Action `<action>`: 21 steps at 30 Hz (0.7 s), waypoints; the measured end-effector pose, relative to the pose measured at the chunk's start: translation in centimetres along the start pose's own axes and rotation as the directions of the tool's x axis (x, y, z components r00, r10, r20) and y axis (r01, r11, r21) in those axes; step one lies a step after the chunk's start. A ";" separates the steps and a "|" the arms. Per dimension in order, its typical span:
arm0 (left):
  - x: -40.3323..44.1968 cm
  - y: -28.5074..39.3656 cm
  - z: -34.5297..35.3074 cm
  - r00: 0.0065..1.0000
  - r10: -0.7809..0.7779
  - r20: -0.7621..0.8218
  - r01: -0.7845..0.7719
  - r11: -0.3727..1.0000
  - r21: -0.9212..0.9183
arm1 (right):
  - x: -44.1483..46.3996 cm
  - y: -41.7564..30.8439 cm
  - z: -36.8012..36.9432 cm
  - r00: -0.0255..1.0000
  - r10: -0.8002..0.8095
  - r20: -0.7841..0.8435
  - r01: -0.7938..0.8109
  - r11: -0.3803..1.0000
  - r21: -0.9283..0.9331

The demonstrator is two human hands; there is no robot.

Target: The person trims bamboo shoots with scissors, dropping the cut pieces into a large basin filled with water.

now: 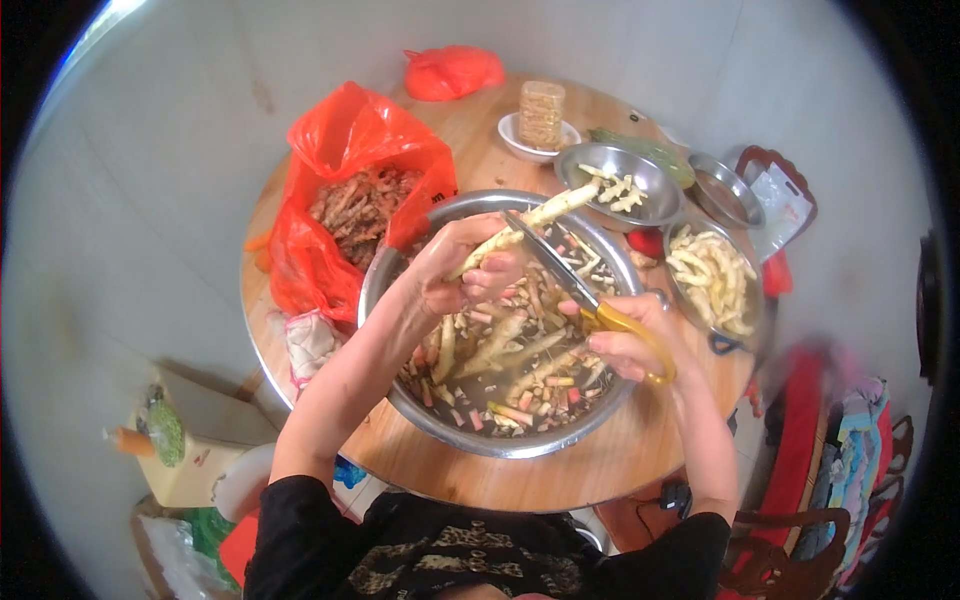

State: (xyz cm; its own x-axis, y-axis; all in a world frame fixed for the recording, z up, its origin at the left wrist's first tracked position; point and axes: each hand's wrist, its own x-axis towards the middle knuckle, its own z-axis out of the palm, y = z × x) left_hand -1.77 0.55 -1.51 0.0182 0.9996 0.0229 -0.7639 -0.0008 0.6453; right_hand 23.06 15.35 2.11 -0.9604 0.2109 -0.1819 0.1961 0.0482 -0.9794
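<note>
My left hand is closed around a long pale ginger root, which points up to the right above the basin. My right hand grips yellow-handled scissors, their dark blades reaching up left against the root near my left fingers. Below both hands sits a large metal basin of murky water. In it float or lie several ginger roots, pink-tinged stem bits and small trimmings.
A red plastic bag of brown, soil-coloured roots stands left of the basin. At the right are a metal bowl with small ginger pieces and another container of pale ginger. A clear jar stands in a white bowl behind.
</note>
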 end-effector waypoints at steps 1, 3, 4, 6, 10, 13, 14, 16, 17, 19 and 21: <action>-0.1 0.1 -0.1 1.000 0.001 -0.002 -0.001 1.000 0.003 | 0.2 0.3 -0.1 0.997 0.027 0.070 -0.036 0.991 0.129; -0.4 0.3 0.0 0.998 -0.019 0.060 0.021 0.999 -0.029 | 0.4 0.5 0.2 0.989 0.044 0.143 -0.080 0.964 0.253; -0.4 0.4 0.2 0.998 -0.018 0.059 0.020 0.999 -0.028 | 0.6 0.4 0.6 0.998 0.047 0.037 -0.050 0.996 0.076; -0.5 0.3 0.9 0.982 0.069 -0.178 -0.052 0.994 0.100 | 1.0 1.3 0.8 0.997 0.032 -0.067 -0.039 0.993 -0.108; 0.1 0.2 1.7 0.974 0.108 -0.201 -0.099 0.994 0.055 | 1.0 1.8 1.1 0.758 -0.629 -0.172 0.258 0.531 -0.807; 0.3 0.2 1.0 0.976 0.106 -0.188 -0.098 0.994 0.048 | 1.1 1.9 0.9 0.651 -0.733 -0.197 0.098 0.340 -0.935; 0.2 0.1 0.8 0.973 0.099 -0.208 -0.094 0.995 0.036 | 1.3 2.3 0.8 0.604 -0.740 -0.296 0.106 0.443 -0.890; -0.1 0.2 0.4 0.968 0.099 -0.230 -0.095 0.995 0.026 | 1.3 2.9 0.4 0.660 -0.647 -0.382 0.179 0.629 -0.756; -0.2 0.4 0.2 0.980 0.077 -0.182 -0.083 0.996 -0.026 | 1.3 3.1 0.4 0.720 -0.535 -0.441 0.229 0.784 -0.577; -0.3 0.5 -0.1 0.991 0.050 -0.128 -0.060 0.995 -0.077 | 1.2 3.8 0.2 0.764 -0.504 -0.403 0.291 0.826 -0.483; -0.3 0.5 -0.4 0.999 0.042 -0.013 -0.044 0.944 -0.327 | 1.0 3.9 0.4 0.801 -0.480 -0.357 0.346 0.859 -0.378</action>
State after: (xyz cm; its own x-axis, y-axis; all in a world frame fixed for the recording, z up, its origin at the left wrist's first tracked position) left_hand -2.36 0.24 -1.51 -0.0219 0.9990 0.0399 -0.9327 -0.0348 0.3589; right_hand 22.75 15.32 -1.95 -0.7930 0.4949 0.3554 -0.0888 0.4832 -0.8710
